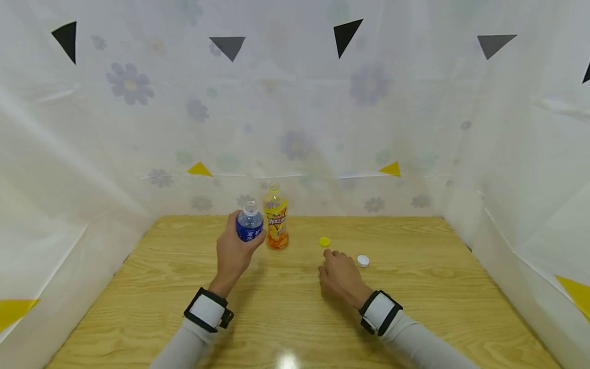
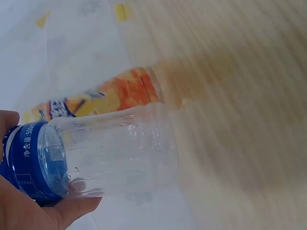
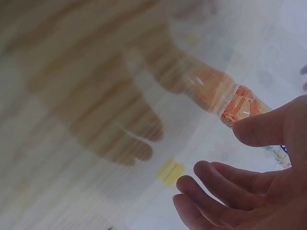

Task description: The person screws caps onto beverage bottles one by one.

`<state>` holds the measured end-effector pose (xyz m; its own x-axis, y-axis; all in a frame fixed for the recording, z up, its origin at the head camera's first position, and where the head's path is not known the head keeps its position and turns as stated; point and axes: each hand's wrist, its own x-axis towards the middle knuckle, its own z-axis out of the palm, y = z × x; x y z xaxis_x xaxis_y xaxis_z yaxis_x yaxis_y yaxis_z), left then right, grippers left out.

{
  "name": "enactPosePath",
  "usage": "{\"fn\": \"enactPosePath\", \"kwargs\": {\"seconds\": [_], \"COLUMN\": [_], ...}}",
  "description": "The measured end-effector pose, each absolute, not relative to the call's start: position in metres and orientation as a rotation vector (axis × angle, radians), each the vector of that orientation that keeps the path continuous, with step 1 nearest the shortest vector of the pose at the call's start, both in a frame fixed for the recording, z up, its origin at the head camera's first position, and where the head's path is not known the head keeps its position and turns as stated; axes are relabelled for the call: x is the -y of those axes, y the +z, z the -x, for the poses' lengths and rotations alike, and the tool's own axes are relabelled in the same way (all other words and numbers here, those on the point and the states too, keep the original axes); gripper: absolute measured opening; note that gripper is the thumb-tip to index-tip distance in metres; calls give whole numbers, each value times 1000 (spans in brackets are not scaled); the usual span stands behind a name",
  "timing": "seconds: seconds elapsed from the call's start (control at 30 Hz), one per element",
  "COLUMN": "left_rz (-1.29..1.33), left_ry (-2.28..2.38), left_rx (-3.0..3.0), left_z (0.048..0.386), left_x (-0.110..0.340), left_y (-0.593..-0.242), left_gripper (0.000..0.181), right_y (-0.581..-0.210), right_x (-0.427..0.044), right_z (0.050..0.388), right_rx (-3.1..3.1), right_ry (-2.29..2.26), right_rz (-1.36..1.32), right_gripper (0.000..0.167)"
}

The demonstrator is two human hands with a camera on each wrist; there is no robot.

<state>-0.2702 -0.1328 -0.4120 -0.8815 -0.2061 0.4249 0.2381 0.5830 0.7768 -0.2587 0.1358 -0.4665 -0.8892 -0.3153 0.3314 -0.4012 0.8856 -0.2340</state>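
Light-grey sleeve [image 1: 184, 351] foremost, left hand [image 1: 234, 251] grasping a clear plastic bottle with a blue label [image 1: 249, 230].
Its fingers wrap this uncapped bottle, long axis roughly upright; the right hand [image 1: 342, 277] is relaxed, holding nothing. At the left hand's two o'clock, nearer it than the right, stands an uncapped clear bottle with a yellow-and-orange label [image 1: 277, 223]. From the right hand, a round yellow cap [image 1: 324, 242] lies at eleven o'clock, a round white cap [image 1: 363, 261] at two.

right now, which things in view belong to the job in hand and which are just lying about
Likely the job:
blue-labelled bottle, gripped by the left hand
yellow-labelled bottle beside it
yellow cap and white cap, near the right hand

Likely just there:
table
flowered sheet
yellow triangles
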Motion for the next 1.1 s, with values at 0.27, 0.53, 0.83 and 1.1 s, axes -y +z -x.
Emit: {"fn": "enactPosePath", "kwargs": {"seconds": [0.27, 0.53, 0.83, 1.1], "left_rz": [291, 387, 338, 319], "left_ry": [-1139, -1103, -1133, -1119], "left_rx": [2381, 2429, 2457, 2458], "left_z": [276, 282, 285, 285], "left_x": [87, 49, 46, 49], "left_y": [-405, -410, -420, -421], "left_gripper": [76, 72, 73, 74], "right_y": [-468, -469, -469, -469], "right_x": [-138, -139, -137, -136], "right_z": [260, 261, 261, 262], "right_rx": [2784, 2779, 2792, 2765], "right_ry": [469, 451, 483, 450], "right_rz": [-514, -490, -499, -504], "right_gripper": [25, 27, 26, 23]}}
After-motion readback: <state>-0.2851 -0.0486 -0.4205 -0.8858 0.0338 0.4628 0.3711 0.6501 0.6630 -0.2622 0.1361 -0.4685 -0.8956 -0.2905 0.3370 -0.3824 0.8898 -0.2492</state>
